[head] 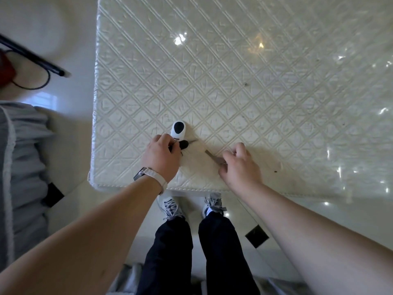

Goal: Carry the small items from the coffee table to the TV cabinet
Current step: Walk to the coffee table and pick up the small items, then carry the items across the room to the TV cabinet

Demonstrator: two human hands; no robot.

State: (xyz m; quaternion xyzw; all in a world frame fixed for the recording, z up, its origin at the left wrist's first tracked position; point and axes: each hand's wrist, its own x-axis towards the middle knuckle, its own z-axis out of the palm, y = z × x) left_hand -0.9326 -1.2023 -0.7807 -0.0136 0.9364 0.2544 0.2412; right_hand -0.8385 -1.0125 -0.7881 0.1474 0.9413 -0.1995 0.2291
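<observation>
I look straight down on a coffee table with a cream, diamond-embossed glossy top. Near its front edge lies a small white remote with a black oval on its top. My left hand, with a watch on the wrist, closes its fingers on a small black item with a key ring just below the remote. To the right, my right hand pinches the end of a thin grey metal piece, like a key or nail clipper, which lies flat on the table.
A grey fabric seat stands at the left. A black stick and a red object with a black cord lie on the pale floor at upper left. My shoes stand at the table's front edge.
</observation>
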